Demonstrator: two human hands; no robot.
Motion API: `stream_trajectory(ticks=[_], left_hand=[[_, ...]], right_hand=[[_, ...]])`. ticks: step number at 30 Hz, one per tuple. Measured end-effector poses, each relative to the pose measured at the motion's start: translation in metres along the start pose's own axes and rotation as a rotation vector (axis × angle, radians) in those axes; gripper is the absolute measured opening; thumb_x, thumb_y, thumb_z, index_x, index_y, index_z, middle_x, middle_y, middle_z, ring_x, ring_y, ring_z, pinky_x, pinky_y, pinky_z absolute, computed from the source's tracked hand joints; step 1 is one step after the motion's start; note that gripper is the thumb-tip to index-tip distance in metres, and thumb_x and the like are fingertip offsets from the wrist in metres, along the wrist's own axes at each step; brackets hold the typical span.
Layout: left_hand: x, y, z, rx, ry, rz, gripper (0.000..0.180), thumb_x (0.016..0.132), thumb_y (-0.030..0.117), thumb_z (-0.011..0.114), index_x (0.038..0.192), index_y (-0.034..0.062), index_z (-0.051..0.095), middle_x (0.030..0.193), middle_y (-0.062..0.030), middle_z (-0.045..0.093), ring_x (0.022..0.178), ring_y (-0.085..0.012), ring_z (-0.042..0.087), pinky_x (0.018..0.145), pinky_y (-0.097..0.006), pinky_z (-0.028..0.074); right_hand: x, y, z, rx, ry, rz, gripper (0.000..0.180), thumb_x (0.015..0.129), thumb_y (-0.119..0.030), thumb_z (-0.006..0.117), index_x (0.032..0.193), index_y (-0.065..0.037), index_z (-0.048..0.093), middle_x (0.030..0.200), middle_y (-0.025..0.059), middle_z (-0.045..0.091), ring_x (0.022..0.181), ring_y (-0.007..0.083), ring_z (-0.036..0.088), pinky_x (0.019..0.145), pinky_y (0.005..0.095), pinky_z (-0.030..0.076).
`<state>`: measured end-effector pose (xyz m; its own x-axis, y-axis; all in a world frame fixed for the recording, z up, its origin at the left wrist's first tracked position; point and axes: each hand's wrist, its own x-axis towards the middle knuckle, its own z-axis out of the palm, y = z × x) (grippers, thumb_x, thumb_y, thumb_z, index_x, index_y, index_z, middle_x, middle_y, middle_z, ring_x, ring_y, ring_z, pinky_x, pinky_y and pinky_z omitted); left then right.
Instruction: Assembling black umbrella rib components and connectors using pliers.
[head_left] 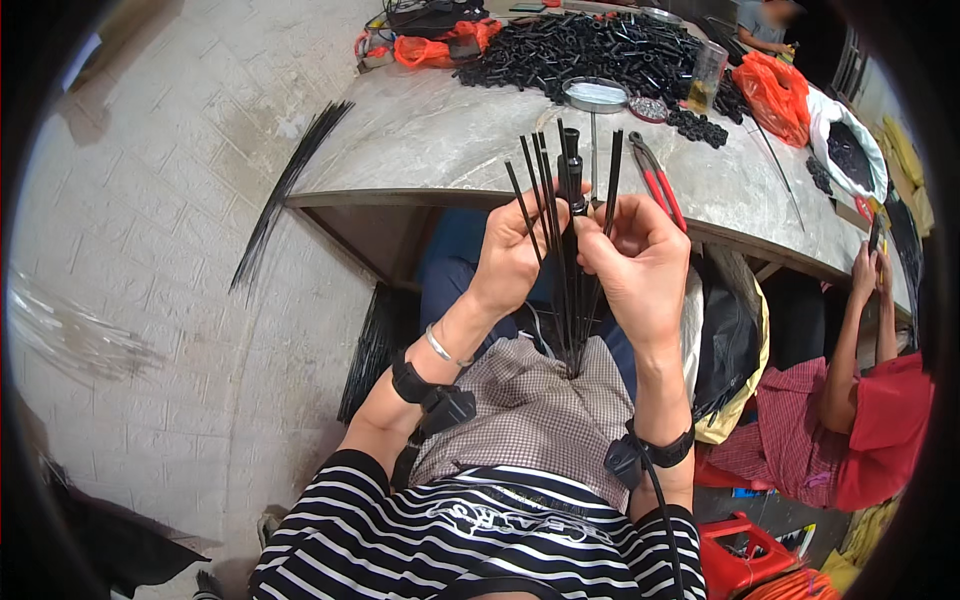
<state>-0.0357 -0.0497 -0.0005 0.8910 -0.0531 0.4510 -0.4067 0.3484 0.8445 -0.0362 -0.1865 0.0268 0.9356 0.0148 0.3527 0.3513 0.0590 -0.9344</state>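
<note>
1. Centrally, mid-frame: left hand (512,255) and right hand (637,262) raised close together over the lap, both closed around a bundle of thin black rods (570,300).
2. Left hand: fingers curled round the rods from the left, thumb across the front; firm closed hold.
3. Right hand: fingers wrapped from the right, thumb and forefinger pinched near a black tubular fitting (571,170) standing upright at the bundle's top.
4. Rods: fanned out above the hands, gathered to a point below on a checked cloth (530,410) over the lap.
5. Grey worktable (440,140) just behind the hands, upper middle of the frame; red-handled pliers (660,185) lying on it right of the fitting; round magnifier (596,96) beyond.
6. Heap of black parts (590,50) at top centre; orange bags (775,90) upper right.
7. More black rods (290,185) overhanging the table's left edge.
8. Another person in red (870,420) seated lower right, hands raised.
</note>
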Motion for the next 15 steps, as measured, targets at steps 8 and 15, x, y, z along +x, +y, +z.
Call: stream_trajectory(ticks=[8,15], left_hand=[[0.004,0.01,-0.014,-0.315,-0.304,-0.103,0.074,0.087,0.036,0.062,0.141,0.0021,0.025,0.133,-0.0087,0.045,0.121,-0.0155,0.046,0.101,-0.03,0.037],[0.017,0.004,-0.009,-0.092,-0.018,-0.172,0.039,0.09,0.005,0.053,0.127,0.0004,0.045,0.107,-0.0034,0.059,0.09,-0.0083,0.055,0.081,-0.025,0.047]], right_hand=[[0.013,0.002,0.003,0.03,-0.039,0.071,0.015,0.075,-0.002,0.071,0.082,0.001,0.058,0.068,-0.0049,0.052,0.06,-0.0009,0.046,0.052,0.0142,0.038],[0.028,0.013,0.01,-0.003,-0.055,0.086,0.014,0.076,-0.002,0.07,0.083,0.001,0.058,0.068,-0.0063,0.052,0.058,-0.0024,0.044,0.05,0.0138,0.036]])
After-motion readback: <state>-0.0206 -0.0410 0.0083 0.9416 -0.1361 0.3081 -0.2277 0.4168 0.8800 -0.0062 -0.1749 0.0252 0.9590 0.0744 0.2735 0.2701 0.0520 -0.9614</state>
